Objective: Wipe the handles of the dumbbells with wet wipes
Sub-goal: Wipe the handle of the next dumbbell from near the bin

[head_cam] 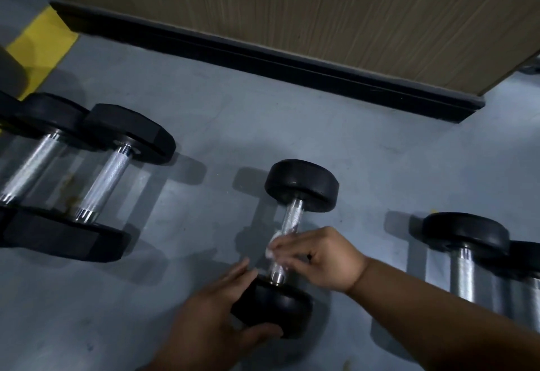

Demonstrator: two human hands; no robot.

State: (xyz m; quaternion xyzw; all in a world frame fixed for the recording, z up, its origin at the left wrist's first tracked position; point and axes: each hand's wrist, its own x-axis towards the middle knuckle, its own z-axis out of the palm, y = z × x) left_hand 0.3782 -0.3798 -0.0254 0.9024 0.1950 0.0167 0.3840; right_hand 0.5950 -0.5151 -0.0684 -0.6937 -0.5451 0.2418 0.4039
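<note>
Dumbbell in work: the small round-headed dumbbell [292, 242] lies on the grey floor [204, 107], centre of view, one black head away from the person and one head nearest.
Handle: the knurled metal handle [293, 218] runs between the two heads; its far half is bare and its near half is covered by the wipe and hand.
Wet wipe: a small white wipe [276, 246] sits against the handle, just above the near head.
Right hand: the right hand [324, 259] reaches in from the right; its fingers [287, 249] are curled and pinch the wipe onto the handle. Judgement: this grip allows rubbing along the bar.
Left hand: the left hand [216, 315] grips the near head [274, 306], fingers on the upper side and thumb along the lower edge. Judgement: this hold stops the round head from rolling during wiping.
Dumbbells at left: two larger dumbbells [87, 171] lie side by side, handles exposed, well apart from the one in work.
Dumbbells at right: further dumbbells [473, 253], partly cut off by the frame edge.
Background: wood-grain panel [292, 5] with a black base strip; yellow floor marking [41, 43] at far left.
</note>
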